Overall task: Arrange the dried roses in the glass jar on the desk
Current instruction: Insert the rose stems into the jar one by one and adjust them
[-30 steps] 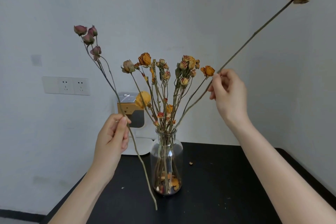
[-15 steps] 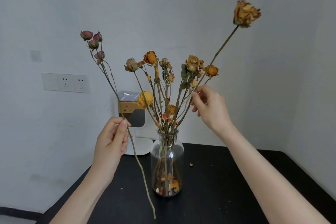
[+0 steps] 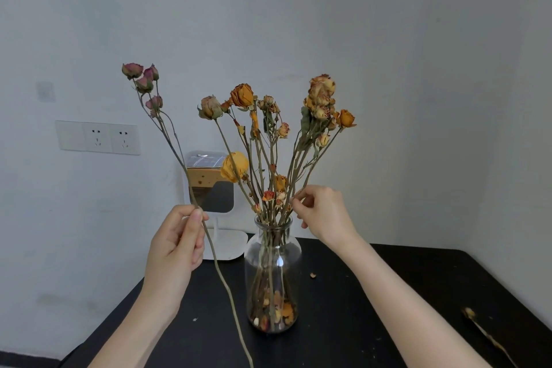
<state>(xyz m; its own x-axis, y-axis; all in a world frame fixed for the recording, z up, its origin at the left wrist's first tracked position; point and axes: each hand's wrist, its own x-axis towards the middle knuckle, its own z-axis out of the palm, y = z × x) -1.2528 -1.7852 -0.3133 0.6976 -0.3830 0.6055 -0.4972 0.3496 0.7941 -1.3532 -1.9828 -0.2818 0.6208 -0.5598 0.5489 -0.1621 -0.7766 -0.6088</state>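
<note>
Glass, clear and narrow-necked, the jar (image 3: 273, 266) stood upright near the middle of the black surface (image 3: 388, 293). A loose bunch of dried orange and yellow roses (image 3: 242, 95) fanned out of its mouth, and fallen petals lay heaped in its bottom.

The right hand (image 3: 324, 212) hovered just beside the jar's neck, its thumb and forefinger pinching one of the thin stems on the bunch's right side just above the rim. The left hand (image 3: 176, 245) was raised to the left of the jar, apart from it, with its fingers curled round a long stem of pink rosebuds (image 3: 140, 78). The buds leaned up and to the left, and the bare end trailed down in front of the surface.

A white stand mirror (image 3: 215, 188) stood behind the jar against the wall, and a double socket (image 3: 98, 137) sat on the wall to the left. A petal crumb (image 3: 312, 275) lay near the jar, and a stray dried stem (image 3: 484, 334) lay on the far right of the surface.
</note>
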